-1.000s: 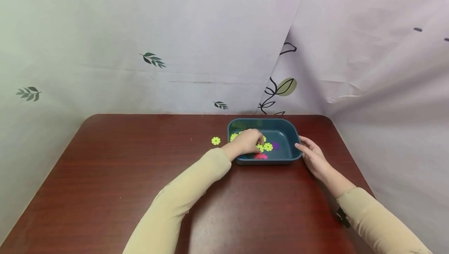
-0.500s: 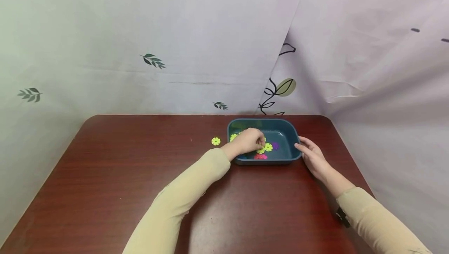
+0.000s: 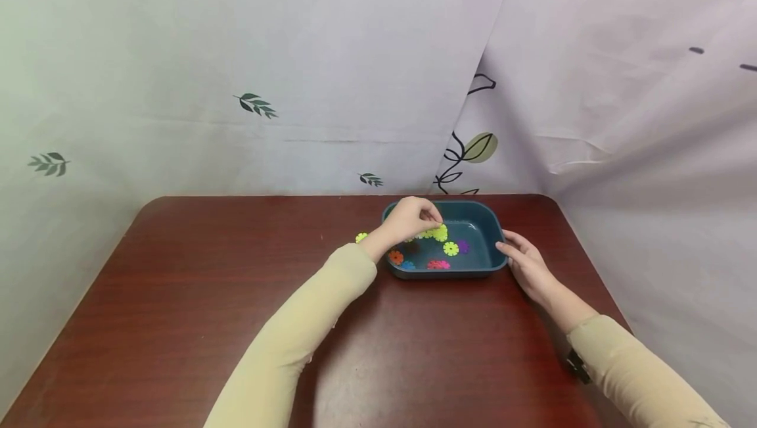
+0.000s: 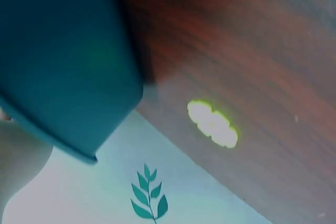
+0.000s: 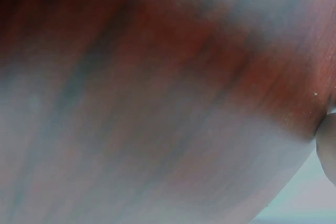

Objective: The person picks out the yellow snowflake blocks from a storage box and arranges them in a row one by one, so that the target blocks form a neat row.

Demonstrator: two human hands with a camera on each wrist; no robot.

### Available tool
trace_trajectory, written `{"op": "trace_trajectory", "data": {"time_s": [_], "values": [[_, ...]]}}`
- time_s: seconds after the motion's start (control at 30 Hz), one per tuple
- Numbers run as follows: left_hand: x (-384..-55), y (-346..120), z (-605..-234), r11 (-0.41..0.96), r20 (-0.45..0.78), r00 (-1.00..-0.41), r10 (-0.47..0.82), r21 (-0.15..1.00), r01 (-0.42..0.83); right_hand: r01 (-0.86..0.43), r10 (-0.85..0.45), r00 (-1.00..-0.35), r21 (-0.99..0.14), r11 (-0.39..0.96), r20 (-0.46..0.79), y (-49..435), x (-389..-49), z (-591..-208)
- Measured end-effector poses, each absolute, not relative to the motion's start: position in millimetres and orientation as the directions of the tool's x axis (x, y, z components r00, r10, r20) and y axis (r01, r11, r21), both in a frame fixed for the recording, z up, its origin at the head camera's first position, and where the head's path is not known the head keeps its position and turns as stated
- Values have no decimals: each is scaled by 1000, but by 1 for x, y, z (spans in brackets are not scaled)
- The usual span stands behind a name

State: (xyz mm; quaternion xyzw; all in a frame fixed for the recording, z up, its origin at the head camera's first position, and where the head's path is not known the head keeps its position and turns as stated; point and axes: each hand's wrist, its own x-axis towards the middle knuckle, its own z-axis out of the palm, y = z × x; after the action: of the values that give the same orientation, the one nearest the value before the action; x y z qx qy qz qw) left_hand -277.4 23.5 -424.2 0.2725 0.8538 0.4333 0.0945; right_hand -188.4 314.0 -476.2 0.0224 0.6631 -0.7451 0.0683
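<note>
A dark teal plastic tub (image 3: 480,254) stands at the back right of the table. In the head view my left hand (image 3: 408,219) is over its left half, pinching a yellow flower-shaped disc (image 3: 440,233) between thumb and fingertips. My right hand (image 3: 530,269) grips the tub's right end, thumb at the rim and fingers along the outer wall. Inside the tub lie a yellow disc (image 3: 451,248), a purple disc (image 3: 464,246), red and pink discs (image 3: 438,264), an orange disc (image 3: 395,257) and a blue disc (image 3: 408,265). Further yellow discs are partly hidden behind my left hand.
One yellow disc (image 4: 212,124) lies on the table outside the tub's left end, partly covered by my left wrist in the head view. The brown table (image 3: 236,296) meets a pale cloth wall (image 3: 331,86) behind, and more cloth hangs close on the right.
My left hand, low in the tub among the discs before, has risen and shifted back and slightly left with a yellow disc, uncovering the orange and blue discs. My right hand stays put.
</note>
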Motion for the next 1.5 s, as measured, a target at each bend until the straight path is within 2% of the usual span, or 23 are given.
{"op": "trace_trajectory", "data": {"time_s": [0.33, 0.53, 0.73, 1.17, 1.5], "values": [[-286, 1, -412, 422, 79, -886, 457, 858, 294, 147, -71, -988, -983, -107, -140, 314, -188, -474], [-288, -14, -413, 294, -22, -924, 382, 951, 99, 143, -74, -988, -984, -106, -136, 314, -188, -474], [-287, -25, -413, 225, -134, -934, 331, 973, -60, 144, -71, -988, -984, -104, -137, 314, -188, -474], [-278, -46, -420, 77, -238, -933, 270, 971, -226, 139, -74, -989, -984, -108, -132, 314, -189, -474], [-270, -68, -432, 94, -238, -939, 247, 971, -221, 139, -81, -988, -985, -100, -132, 315, -189, -475]]}}
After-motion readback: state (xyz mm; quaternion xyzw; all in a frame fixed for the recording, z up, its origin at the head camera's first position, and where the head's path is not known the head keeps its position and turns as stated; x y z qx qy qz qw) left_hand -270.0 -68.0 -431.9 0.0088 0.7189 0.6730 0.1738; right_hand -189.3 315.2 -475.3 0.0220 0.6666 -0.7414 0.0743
